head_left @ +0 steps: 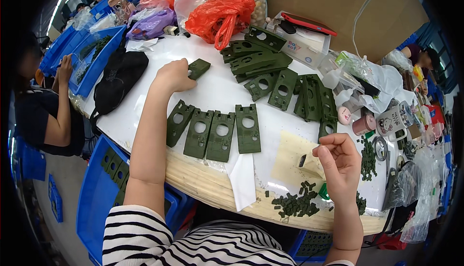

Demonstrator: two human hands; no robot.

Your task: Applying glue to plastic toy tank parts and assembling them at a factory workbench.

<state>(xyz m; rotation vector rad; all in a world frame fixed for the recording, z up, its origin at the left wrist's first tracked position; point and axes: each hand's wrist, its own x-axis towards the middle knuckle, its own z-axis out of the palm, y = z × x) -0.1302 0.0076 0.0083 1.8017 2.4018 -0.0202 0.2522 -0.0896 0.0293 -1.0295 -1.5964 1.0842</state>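
Over the left part of the white table, my left hand is closed round a dark green plastic model part; one end of it sticks out past my fingers. My right hand is raised near the front edge, thumb and forefinger pinched together. Whatever lies between those tips is too small to make out. Beside them is a small cream-coloured block with a dark piece on its side. Flat green hull plates with round holes lie in a row between my arms. Small dark green pieces are heaped below my right hand.
More hull plates are piled at the back centre. Red plastic bags and a clear box stand behind them. A mug and clutter line the right side. A blue bin is below the left edge; a person sits left.
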